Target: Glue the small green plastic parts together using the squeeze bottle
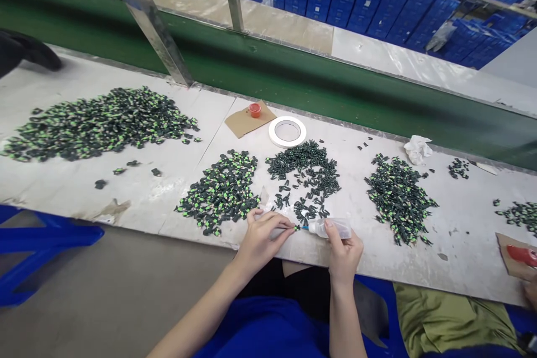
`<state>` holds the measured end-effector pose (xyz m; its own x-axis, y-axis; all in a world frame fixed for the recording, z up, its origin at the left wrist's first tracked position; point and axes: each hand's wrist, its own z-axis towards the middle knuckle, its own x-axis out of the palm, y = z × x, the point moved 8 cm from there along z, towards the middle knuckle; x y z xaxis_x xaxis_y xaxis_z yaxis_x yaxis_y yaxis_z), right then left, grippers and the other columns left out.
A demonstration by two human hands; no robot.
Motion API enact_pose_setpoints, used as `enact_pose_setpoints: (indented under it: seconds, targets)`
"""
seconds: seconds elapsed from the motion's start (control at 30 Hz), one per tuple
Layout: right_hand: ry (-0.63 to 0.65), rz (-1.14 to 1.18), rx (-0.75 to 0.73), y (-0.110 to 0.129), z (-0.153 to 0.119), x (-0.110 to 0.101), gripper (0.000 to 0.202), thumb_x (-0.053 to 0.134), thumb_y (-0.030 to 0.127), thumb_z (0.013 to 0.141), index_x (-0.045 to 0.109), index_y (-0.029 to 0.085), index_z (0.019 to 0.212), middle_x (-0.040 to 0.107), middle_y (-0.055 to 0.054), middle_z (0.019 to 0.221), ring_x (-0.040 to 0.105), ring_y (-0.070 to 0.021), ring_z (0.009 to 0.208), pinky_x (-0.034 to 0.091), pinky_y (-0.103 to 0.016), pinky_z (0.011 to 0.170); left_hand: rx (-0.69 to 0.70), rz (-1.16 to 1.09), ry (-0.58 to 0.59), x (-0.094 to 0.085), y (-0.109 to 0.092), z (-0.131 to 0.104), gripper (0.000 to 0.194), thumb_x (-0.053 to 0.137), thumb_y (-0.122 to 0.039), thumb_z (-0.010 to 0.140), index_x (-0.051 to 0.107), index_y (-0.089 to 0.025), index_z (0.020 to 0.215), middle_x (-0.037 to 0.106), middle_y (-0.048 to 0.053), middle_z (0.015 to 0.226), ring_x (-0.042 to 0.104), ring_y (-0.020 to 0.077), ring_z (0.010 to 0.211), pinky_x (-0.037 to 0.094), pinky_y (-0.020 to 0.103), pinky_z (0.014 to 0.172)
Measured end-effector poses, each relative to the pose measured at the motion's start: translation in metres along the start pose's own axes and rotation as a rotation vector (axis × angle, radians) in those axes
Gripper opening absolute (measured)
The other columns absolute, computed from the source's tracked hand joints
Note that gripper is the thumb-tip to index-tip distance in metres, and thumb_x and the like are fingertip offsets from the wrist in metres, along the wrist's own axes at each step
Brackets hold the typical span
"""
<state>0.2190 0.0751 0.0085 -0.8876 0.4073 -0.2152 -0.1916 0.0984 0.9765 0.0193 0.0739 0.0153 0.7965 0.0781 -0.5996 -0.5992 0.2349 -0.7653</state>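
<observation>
Bottle (pixel 340 227) and small part (pixel 297 227), black with green, are held close together over the worktop (pixel 176 176), near its front edge, with the blue tip (pixel 305 227) of the bottle pointed at the part; whether the two touch cannot be told at this size. For good work, the part is best pinched steadily by its edge, the tip aimed at one spot, and the bottle squeezed lightly, so that any contents are kept off the fingers. The part is placed between the two hands, at the fingertips of the left hand (pixel 264 235), whose thumb and forefinger appear pressed together on it. By the right hand (pixel 346 247) the bottle is gripped around its body, with the thumb laid along it. Beyond the hands, loose black pieces (pixel 306 156) are spread, flanked by a green-flecked heap (pixel 222 190) on the left and another heap (pixel 398 198) on the right. Behind the pieces, a roll of tape (pixel 274 132) is laid flat, near a red cup (pixel 254 112) set on cardboard (pixel 239 125).
</observation>
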Motion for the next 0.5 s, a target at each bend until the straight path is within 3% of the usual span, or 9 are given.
enact_pose_setpoints:
  seconds: [0.2, 0.33, 0.5]
  targets:
    - [-0.026, 0.070, 0.012, -0.008, 0.001, -0.004, 0.029, 0.072, 0.043, 0.070, 0.068, 0.014, 0.064, 0.065, -0.003, 0.059, 0.059, -0.0188, 0.058, 0.045, -0.028, 0.054, 0.017, 0.009, -0.013, -0.001, -0.001, 0.000, 0.007, 0.061, -0.027, 0.087, 0.063, -0.024, 0.081, 0.076, -0.002, 0.082, 0.068, 0.0166, 0.078, 0.029, 0.040, 0.091]
    - [-0.190, 0.242, -0.036, -0.009, 0.002, -0.023, 0.029, 0.069, 0.042, 0.073, 0.063, 0.015, 0.067, 0.061, -0.002, 0.060, 0.053, -0.0142, 0.053, 0.037, -0.024, 0.045, 0.034, 0.024, -0.020, 0.000, -0.002, 0.000, 0.005, 0.061, -0.026, 0.087, 0.063, -0.024, 0.083, 0.076, -0.002, 0.082, 0.069, 0.0166, 0.078, 0.029, 0.040, 0.092]
    - [-0.282, 0.216, -0.115, 0.003, 0.013, -0.046, 0.030, 0.076, 0.038, 0.068, 0.059, 0.017, 0.080, 0.061, 0.000, 0.069, 0.058, -0.0144, 0.062, 0.048, -0.027, 0.058, 0.097, 0.017, -0.034, -0.004, -0.005, -0.002, 0.002, 0.062, -0.025, 0.087, 0.064, -0.025, 0.089, 0.076, -0.001, 0.090, 0.068, 0.0184, 0.086, 0.033, 0.039, 0.089]
